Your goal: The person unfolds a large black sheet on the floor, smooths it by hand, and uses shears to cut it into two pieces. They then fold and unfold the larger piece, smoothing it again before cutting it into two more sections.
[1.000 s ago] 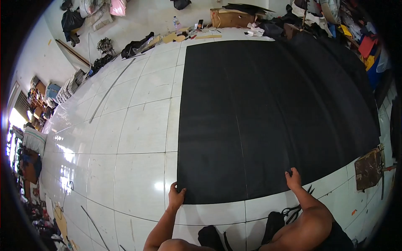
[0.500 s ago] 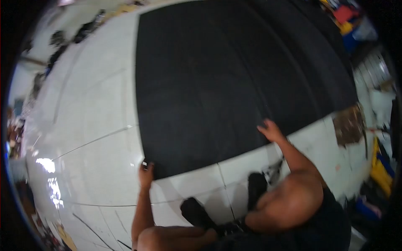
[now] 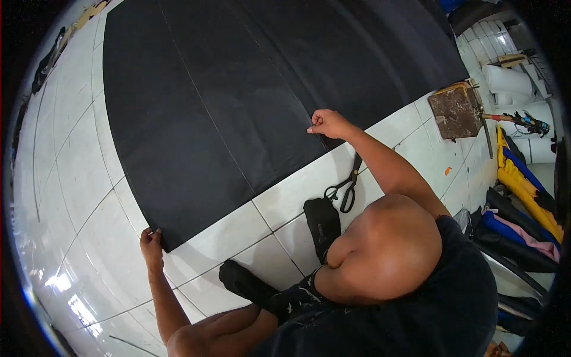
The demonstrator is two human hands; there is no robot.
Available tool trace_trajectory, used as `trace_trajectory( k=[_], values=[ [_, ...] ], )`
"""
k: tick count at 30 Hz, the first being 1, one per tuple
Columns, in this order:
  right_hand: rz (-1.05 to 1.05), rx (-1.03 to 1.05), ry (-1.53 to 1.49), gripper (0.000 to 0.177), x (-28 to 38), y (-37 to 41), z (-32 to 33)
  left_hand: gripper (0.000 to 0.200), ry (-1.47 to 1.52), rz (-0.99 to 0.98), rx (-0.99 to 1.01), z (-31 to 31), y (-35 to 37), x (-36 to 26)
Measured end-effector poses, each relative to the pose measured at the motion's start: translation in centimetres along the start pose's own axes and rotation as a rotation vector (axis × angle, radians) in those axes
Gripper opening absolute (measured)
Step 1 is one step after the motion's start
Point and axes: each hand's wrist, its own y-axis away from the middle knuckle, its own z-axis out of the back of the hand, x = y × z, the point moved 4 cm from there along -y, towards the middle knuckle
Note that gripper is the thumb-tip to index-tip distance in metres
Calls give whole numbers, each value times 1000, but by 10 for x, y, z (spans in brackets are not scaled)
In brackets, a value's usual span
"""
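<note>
A large black fabric sheet (image 3: 196, 119) lies spread on the white tiled floor, with thin pale lines running along it. At its near left corner my left hand (image 3: 153, 245) is closed, thumb and fingers pinching the fabric edge. My right hand (image 3: 327, 124) rests over the fabric near its front edge, beside one of the lines. Its fingers are curled together, and what they hold, if anything, is too small to make out. Black scissors (image 3: 348, 191) lie on the tiles below my right forearm.
A brown square board (image 3: 455, 113) lies on the tiles at the right. White rolls (image 3: 508, 80) are behind it. Yellow fabric (image 3: 526, 187) and blue and pink pieces are heaped at the right edge. My feet in black socks (image 3: 247, 282) are near the fabric.
The view has shifted, so the fabric sits further left and the scissors show clearly. My right hand's fingers were apart and are now drawn together. My left hand remains at the corner.
</note>
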Motion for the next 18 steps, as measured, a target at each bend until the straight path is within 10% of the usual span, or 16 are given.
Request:
trace_trajectory(
  k=[18],
  values=[
    [-15, -20, -26, 28, 8, 13, 5, 17, -55, -113, -46, -1, 3, 1]
  ],
)
